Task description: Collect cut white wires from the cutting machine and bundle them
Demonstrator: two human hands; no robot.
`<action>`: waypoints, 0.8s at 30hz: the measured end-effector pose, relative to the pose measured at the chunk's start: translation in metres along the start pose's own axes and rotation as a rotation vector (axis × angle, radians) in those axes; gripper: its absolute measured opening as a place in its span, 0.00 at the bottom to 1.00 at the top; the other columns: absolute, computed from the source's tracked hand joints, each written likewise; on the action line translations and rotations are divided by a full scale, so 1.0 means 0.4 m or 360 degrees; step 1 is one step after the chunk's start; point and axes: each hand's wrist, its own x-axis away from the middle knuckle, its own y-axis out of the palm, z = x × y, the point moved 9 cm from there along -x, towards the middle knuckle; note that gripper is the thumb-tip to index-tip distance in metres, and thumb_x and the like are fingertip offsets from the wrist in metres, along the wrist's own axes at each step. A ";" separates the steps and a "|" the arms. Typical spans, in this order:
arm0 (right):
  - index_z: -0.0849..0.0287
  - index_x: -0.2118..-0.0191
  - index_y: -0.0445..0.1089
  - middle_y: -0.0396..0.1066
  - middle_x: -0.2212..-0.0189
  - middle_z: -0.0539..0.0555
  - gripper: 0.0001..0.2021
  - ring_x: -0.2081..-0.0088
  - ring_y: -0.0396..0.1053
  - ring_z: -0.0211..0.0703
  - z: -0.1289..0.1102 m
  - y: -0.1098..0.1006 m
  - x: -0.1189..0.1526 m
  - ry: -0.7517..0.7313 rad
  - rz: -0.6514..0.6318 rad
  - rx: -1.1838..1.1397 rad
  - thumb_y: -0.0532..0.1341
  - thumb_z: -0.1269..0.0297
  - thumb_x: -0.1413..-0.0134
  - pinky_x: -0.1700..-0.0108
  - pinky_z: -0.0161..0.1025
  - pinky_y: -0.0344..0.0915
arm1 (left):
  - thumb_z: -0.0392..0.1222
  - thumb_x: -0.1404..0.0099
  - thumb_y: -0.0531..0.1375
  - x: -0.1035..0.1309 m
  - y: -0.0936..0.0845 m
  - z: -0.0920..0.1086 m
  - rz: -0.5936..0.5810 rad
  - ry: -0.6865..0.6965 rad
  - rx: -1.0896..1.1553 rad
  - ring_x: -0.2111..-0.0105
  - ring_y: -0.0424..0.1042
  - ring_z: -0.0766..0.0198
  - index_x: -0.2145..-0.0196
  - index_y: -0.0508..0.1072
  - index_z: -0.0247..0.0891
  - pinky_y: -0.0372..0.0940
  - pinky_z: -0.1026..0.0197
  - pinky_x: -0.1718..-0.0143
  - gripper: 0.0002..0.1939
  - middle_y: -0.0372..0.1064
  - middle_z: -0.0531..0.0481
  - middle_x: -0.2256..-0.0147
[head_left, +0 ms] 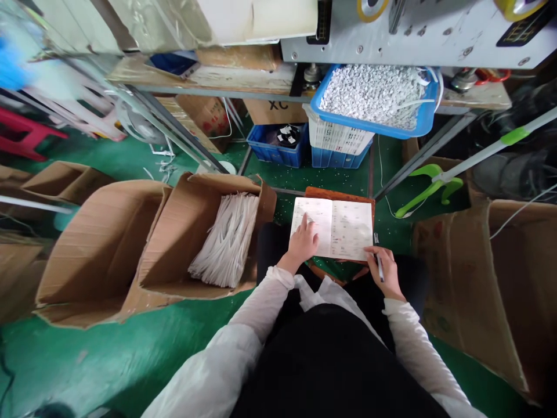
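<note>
An open notebook with handwriting on both pages lies over a brown-orange surface in front of my lap. My left hand rests on the left page, its index finger stretched out and pressed to the paper. At the lower right corner of the notebook is my right hand, its fingers wrapped round a pen and touching the page edge.
Left of my legs stands a cardboard box holding a bundle of white strips. A blue tray of small white pieces sits on the bench ahead. Another large box is at the right, near a green-footed stand.
</note>
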 end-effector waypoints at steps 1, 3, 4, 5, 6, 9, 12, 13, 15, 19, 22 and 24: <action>0.55 0.54 0.74 0.73 0.60 0.59 0.10 0.53 0.68 0.54 -0.001 0.000 0.000 0.0000 -0.0003 0.0001 0.59 0.58 0.36 0.50 0.52 0.70 | 0.40 0.29 0.53 -0.003 0.001 -0.001 -0.0009 -0.0011 -0.0011 0.41 0.67 0.49 0.41 0.62 0.33 0.68 0.50 0.45 0.21 0.42 0.32 0.29; 0.55 0.54 0.74 0.73 0.60 0.59 0.10 0.54 0.68 0.53 -0.003 -0.002 -0.001 -0.0001 -0.0004 0.0002 0.59 0.58 0.36 0.51 0.52 0.70 | 0.40 0.29 0.53 -0.010 0.002 -0.003 -0.0040 -0.0032 -0.0034 0.41 0.67 0.49 0.41 0.62 0.34 0.69 0.50 0.46 0.20 0.43 0.32 0.29; 0.55 0.54 0.74 0.73 0.60 0.58 0.10 0.54 0.68 0.53 -0.004 -0.002 -0.002 0.0000 -0.0006 0.0003 0.59 0.58 0.36 0.51 0.52 0.70 | 0.41 0.29 0.53 -0.012 0.003 -0.004 -0.0057 -0.0041 -0.0045 0.41 0.67 0.49 0.41 0.62 0.34 0.69 0.50 0.47 0.20 0.43 0.33 0.29; 0.55 0.54 0.74 0.73 0.60 0.58 0.10 0.54 0.68 0.54 -0.004 -0.002 -0.002 0.0002 -0.0010 0.0003 0.59 0.58 0.36 0.51 0.52 0.70 | 0.41 0.29 0.53 -0.014 0.004 -0.004 -0.0069 -0.0047 -0.0055 0.41 0.67 0.49 0.41 0.62 0.35 0.70 0.50 0.47 0.20 0.44 0.33 0.29; 0.54 0.54 0.74 0.73 0.60 0.58 0.10 0.54 0.68 0.54 -0.003 -0.001 -0.002 0.0006 -0.0011 0.0003 0.59 0.58 0.36 0.51 0.52 0.70 | 0.41 0.29 0.53 -0.016 0.004 -0.005 -0.0076 -0.0049 -0.0063 0.41 0.67 0.49 0.41 0.62 0.35 0.70 0.50 0.48 0.20 0.44 0.33 0.30; 0.54 0.54 0.74 0.73 0.60 0.58 0.11 0.55 0.68 0.54 0.001 0.000 -0.002 0.0007 -0.0006 0.0000 0.59 0.57 0.36 0.51 0.53 0.70 | 0.41 0.29 0.53 -0.017 0.004 -0.005 -0.0075 -0.0034 -0.0067 0.42 0.68 0.49 0.41 0.62 0.36 0.71 0.50 0.49 0.20 0.44 0.34 0.29; 0.53 0.55 0.74 0.73 0.60 0.59 0.11 0.54 0.69 0.55 0.008 0.003 -0.001 0.0012 0.0009 0.0002 0.59 0.56 0.36 0.51 0.54 0.70 | 0.41 0.29 0.53 -0.017 0.005 -0.006 -0.0046 -0.0016 -0.0041 0.42 0.68 0.48 0.40 0.62 0.36 0.71 0.49 0.49 0.21 0.44 0.34 0.30; 0.53 0.55 0.74 0.73 0.60 0.59 0.11 0.54 0.69 0.55 0.010 0.004 -0.001 0.0018 0.0014 0.0001 0.59 0.56 0.36 0.51 0.54 0.70 | 0.41 0.29 0.53 -0.018 0.005 -0.008 -0.0033 -0.0015 -0.0029 0.42 0.68 0.47 0.39 0.61 0.36 0.71 0.49 0.49 0.22 0.45 0.34 0.30; 0.53 0.56 0.74 0.73 0.60 0.59 0.11 0.53 0.68 0.56 0.014 0.006 0.000 0.0027 0.0020 -0.0006 0.59 0.56 0.36 0.51 0.54 0.70 | 0.42 0.29 0.52 -0.020 0.005 -0.010 -0.0018 -0.0015 -0.0014 0.41 0.67 0.47 0.37 0.58 0.37 0.71 0.49 0.49 0.25 0.45 0.34 0.30; 0.53 0.55 0.73 0.74 0.59 0.59 0.10 0.53 0.68 0.56 0.010 0.007 0.000 0.0024 0.0007 -0.0012 0.58 0.57 0.36 0.50 0.55 0.70 | 0.44 0.28 0.51 -0.024 0.008 -0.015 -0.0058 -0.0042 -0.0034 0.40 0.66 0.47 0.33 0.54 0.38 0.70 0.50 0.48 0.29 0.44 0.35 0.30; 0.53 0.54 0.74 0.75 0.59 0.58 0.10 0.53 0.68 0.56 0.003 0.005 -0.001 0.0011 -0.0007 0.0000 0.58 0.59 0.36 0.50 0.54 0.70 | 0.44 0.28 0.50 -0.026 0.007 -0.013 -0.0090 -0.0052 -0.0051 0.40 0.66 0.48 0.32 0.53 0.39 0.70 0.51 0.47 0.29 0.44 0.36 0.30; 0.53 0.54 0.74 0.74 0.60 0.59 0.10 0.53 0.68 0.56 0.000 0.003 -0.001 0.0010 -0.0012 0.0014 0.58 0.59 0.36 0.50 0.54 0.70 | 0.44 0.28 0.50 -0.027 0.006 -0.011 -0.0096 -0.0059 -0.0066 0.42 0.68 0.48 0.32 0.54 0.40 0.70 0.50 0.48 0.28 0.45 0.36 0.30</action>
